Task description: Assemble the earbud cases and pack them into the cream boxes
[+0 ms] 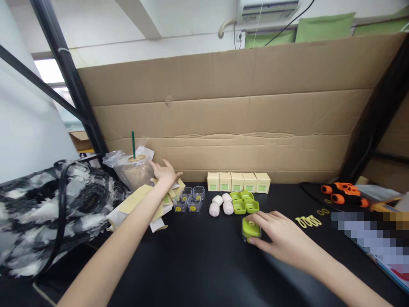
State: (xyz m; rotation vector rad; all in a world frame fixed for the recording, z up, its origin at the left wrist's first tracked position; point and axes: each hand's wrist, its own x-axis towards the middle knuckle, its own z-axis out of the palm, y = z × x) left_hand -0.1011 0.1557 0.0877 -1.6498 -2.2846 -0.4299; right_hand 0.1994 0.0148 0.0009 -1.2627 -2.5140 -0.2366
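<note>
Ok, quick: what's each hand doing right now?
Left hand: open, reaching over the flat packs beside the bagged drink.
Right hand: resting on the green case, fingers loosely around it.

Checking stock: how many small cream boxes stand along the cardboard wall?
5. The cream boxes stand side by side in one row against the cardboard wall, behind the green lids. None seem hidden.

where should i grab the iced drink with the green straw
Probably around the cup's body, below the lid, coming from its right side, where the left hand already reaches. The drink stands upright in a loose clear bag with the green straw sticking up, so a top grip looks awkward.
</note>
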